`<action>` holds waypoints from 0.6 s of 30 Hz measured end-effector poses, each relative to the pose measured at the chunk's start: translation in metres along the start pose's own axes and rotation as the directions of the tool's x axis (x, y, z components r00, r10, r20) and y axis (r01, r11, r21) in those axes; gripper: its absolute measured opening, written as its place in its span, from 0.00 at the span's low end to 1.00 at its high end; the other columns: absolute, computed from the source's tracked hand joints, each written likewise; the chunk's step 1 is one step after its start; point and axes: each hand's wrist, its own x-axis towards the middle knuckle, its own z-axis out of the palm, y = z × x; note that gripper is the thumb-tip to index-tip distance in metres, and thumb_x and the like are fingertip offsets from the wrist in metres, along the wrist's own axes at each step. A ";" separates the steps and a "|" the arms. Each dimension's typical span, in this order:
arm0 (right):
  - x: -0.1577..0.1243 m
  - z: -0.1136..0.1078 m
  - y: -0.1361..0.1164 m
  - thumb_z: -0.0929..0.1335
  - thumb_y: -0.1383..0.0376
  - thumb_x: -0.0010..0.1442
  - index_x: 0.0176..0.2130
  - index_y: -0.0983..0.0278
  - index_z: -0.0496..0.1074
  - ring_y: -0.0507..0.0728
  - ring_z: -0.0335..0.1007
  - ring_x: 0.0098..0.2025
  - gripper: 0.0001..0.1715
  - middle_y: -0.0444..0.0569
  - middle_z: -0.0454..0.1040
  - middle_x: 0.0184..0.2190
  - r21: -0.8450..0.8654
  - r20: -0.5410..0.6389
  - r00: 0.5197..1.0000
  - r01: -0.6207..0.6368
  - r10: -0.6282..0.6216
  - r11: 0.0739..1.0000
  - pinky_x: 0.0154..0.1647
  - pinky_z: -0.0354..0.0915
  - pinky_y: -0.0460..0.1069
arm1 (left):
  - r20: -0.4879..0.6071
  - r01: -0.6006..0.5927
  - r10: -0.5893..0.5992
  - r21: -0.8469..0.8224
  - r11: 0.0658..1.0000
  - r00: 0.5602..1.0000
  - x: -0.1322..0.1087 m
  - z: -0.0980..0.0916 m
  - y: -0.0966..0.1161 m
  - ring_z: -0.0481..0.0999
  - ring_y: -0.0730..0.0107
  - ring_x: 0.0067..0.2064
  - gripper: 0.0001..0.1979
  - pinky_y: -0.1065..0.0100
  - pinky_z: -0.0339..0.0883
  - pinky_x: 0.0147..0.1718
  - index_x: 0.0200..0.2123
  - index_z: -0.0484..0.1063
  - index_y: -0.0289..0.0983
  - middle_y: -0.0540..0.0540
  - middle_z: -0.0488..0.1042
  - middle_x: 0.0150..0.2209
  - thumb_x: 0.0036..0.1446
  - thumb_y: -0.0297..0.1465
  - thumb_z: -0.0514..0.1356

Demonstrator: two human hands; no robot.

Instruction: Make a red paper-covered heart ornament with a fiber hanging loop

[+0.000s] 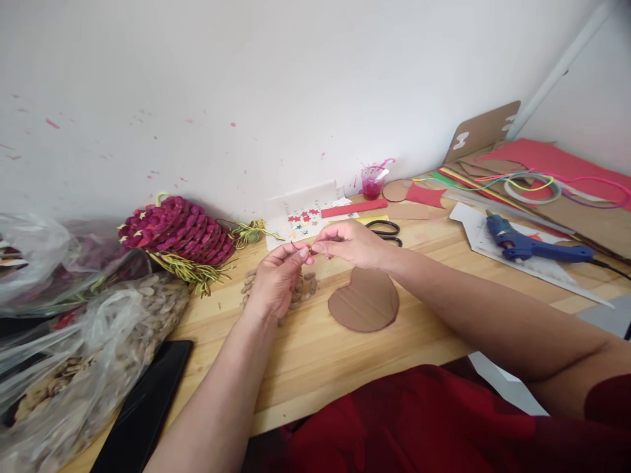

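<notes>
Left hand (277, 279) and right hand (352, 244) pinch a small reddish piece (311, 249), mostly hidden; both grips nearly closed.

Left hand (277, 279) and right hand (351, 243) pinch something small (311, 249) near cut cardboard (365, 302).

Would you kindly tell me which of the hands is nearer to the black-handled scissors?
Right. The right hand is just to the left of the black-handled scissors; the left hand is farther to their left, beyond the right one.
</notes>
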 end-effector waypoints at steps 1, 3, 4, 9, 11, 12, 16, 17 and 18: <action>0.001 -0.001 0.001 0.73 0.58 0.57 0.30 0.65 0.77 0.48 0.65 0.27 0.12 0.42 0.73 0.25 0.041 -0.014 1.000 -0.014 0.014 0.999 0.26 0.60 0.44 | 0.009 0.004 -0.004 -0.018 1.000 1.000 0.000 0.000 0.000 0.55 0.86 0.19 0.15 0.81 0.47 0.16 0.34 0.77 0.36 0.52 0.74 0.25 0.44 0.34 0.75; 0.003 -0.002 0.005 0.73 0.57 0.56 0.30 0.65 0.75 0.47 0.64 0.25 0.13 0.41 0.71 0.23 0.170 -0.020 0.998 -0.054 0.058 0.984 0.22 0.57 0.43 | 0.021 0.016 -0.015 -0.052 0.999 1.000 0.001 -0.001 0.000 0.57 0.86 0.19 0.15 0.81 0.47 0.16 0.34 0.76 0.36 0.52 0.74 0.25 0.43 0.34 0.75; 0.004 -0.002 0.007 0.74 0.57 0.56 0.30 0.65 0.75 0.47 0.64 0.24 0.14 0.41 0.71 0.23 0.246 -0.015 0.996 -0.076 0.083 0.966 0.21 0.57 0.43 | 0.024 0.021 -0.020 -0.067 0.998 1.000 0.001 -0.001 0.000 0.57 0.85 0.19 0.16 0.81 0.48 0.16 0.33 0.76 0.36 0.52 0.74 0.25 0.43 0.33 0.75; 0.007 -0.004 0.010 0.76 0.61 0.53 0.28 0.65 0.71 0.48 0.72 0.26 0.14 0.46 0.78 0.34 0.616 0.006 0.992 -0.101 0.124 0.781 0.22 0.64 0.42 | 0.016 0.071 -0.070 -0.094 0.993 0.997 0.001 -0.002 0.001 0.62 0.84 0.22 0.17 0.82 0.52 0.17 0.33 0.76 0.35 0.50 0.75 0.25 0.41 0.32 0.76; 0.006 -0.005 0.007 0.75 0.62 0.56 0.31 0.65 0.71 0.49 0.76 0.29 0.11 0.48 0.80 0.38 0.714 0.051 0.996 -0.086 0.072 0.695 0.25 0.67 0.42 | 0.021 0.100 -0.099 -0.101 0.990 0.995 0.001 -0.002 0.001 0.64 0.83 0.22 0.17 0.82 0.54 0.18 0.33 0.76 0.34 0.50 0.75 0.26 0.41 0.32 0.76; 0.006 -0.005 0.006 0.74 0.63 0.59 0.32 0.64 0.71 0.50 0.78 0.31 0.09 0.48 0.80 0.40 0.745 0.077 0.996 -0.086 0.043 0.661 0.27 0.69 0.43 | 0.024 0.112 -0.110 -0.107 0.988 0.994 0.001 -0.002 0.002 0.64 0.83 0.23 0.17 0.82 0.55 0.18 0.33 0.76 0.34 0.50 0.75 0.26 0.41 0.32 0.76; 0.004 -0.007 0.001 0.68 0.63 0.67 0.33 0.64 0.69 0.53 0.81 0.36 0.10 0.49 0.82 0.38 0.797 0.116 0.993 -0.088 -0.009 0.597 0.33 0.74 0.45 | 0.019 0.126 -0.124 -0.126 0.984 0.992 0.001 -0.002 0.004 0.66 0.83 0.24 0.17 0.82 0.57 0.19 0.32 0.76 0.34 0.50 0.75 0.26 0.39 0.31 0.76; 0.004 -0.008 0.000 0.67 0.63 0.68 0.32 0.64 0.68 0.54 0.82 0.36 0.12 0.48 0.82 0.37 0.805 0.104 0.995 -0.082 -0.004 0.587 0.34 0.74 0.46 | 0.016 0.127 -0.126 -0.124 0.984 0.992 0.000 -0.002 0.004 0.66 0.83 0.23 0.17 0.82 0.57 0.19 0.32 0.76 0.34 0.50 0.75 0.26 0.39 0.31 0.76; 0.004 -0.009 -0.001 0.66 0.63 0.69 0.31 0.64 0.68 0.54 0.82 0.37 0.13 0.48 0.82 0.37 0.812 0.087 0.996 -0.074 0.005 0.579 0.35 0.75 0.46 | 0.013 0.132 -0.132 -0.118 0.984 0.991 0.000 -0.001 0.005 0.66 0.83 0.23 0.17 0.82 0.57 0.19 0.32 0.76 0.33 0.50 0.75 0.26 0.39 0.31 0.76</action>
